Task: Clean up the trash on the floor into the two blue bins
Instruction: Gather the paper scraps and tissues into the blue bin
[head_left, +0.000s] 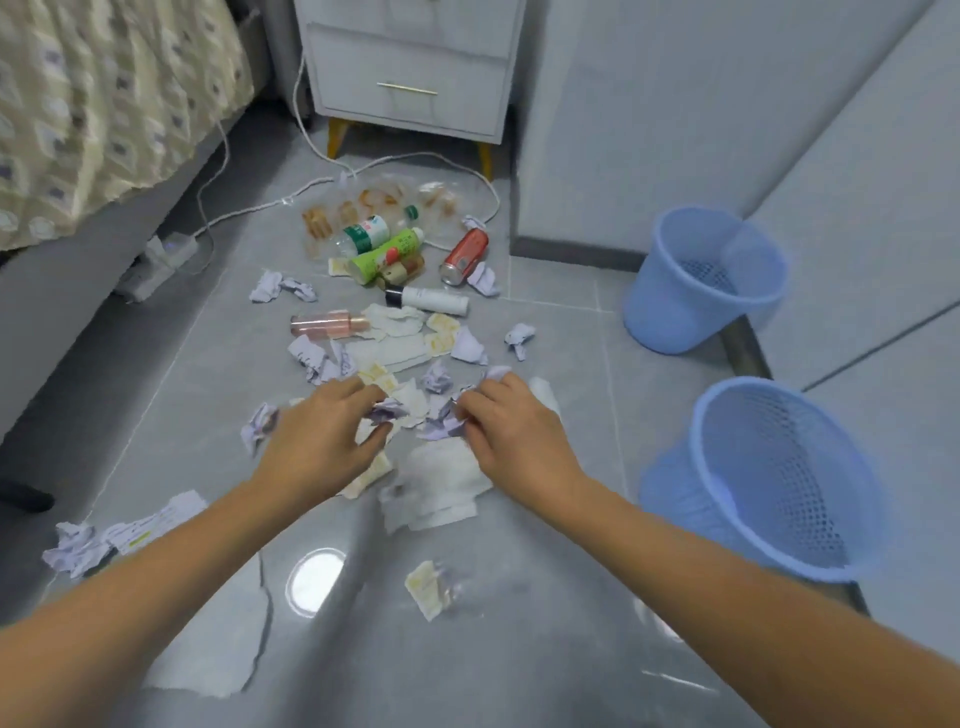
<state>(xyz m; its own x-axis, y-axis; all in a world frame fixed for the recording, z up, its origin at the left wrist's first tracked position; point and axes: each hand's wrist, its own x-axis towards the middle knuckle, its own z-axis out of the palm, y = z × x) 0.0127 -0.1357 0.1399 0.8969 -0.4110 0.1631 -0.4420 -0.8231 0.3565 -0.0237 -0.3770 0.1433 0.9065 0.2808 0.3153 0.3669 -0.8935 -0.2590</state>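
Head view: both hands down over the trash pile on the grey floor (545, 649). Left hand (322, 436) has fingers curled, thumb + fingertips pinching a crumpled purple paper ball (387, 411). Right hand (511, 431) fingers curled too, pinching another crumpled purple scrap (441, 421) at its fingertips; a 2nd bit of paper (496, 372) shows just above its knuckles, can't tell if it's held. The two pinches sit near each other, scraps almost touching between them.

Rel. to the grips: white tissue wad (441, 478) lies just below/between the wrists, touching nothing held. More crumpled paper (260, 423) just left of the left hand. Beyond the fingertips, farther out: pink bottle (330, 325), white tube w/ black cap (428, 300), green bottle (387, 254), clear bottle w/ green label (366, 234), red can (464, 257), all lying on their sides. A stained scrap (428, 587) is behind the hands, nearer the body.

Near blue bin (769, 478) is right of the right forearm, tilted, mouth facing the camera. Far blue bin (698, 278) is farther out to the right, well apart from both grips. Nightstand (410, 67) + white cable (311, 140) past the pile; bed (104, 104) off to the left.
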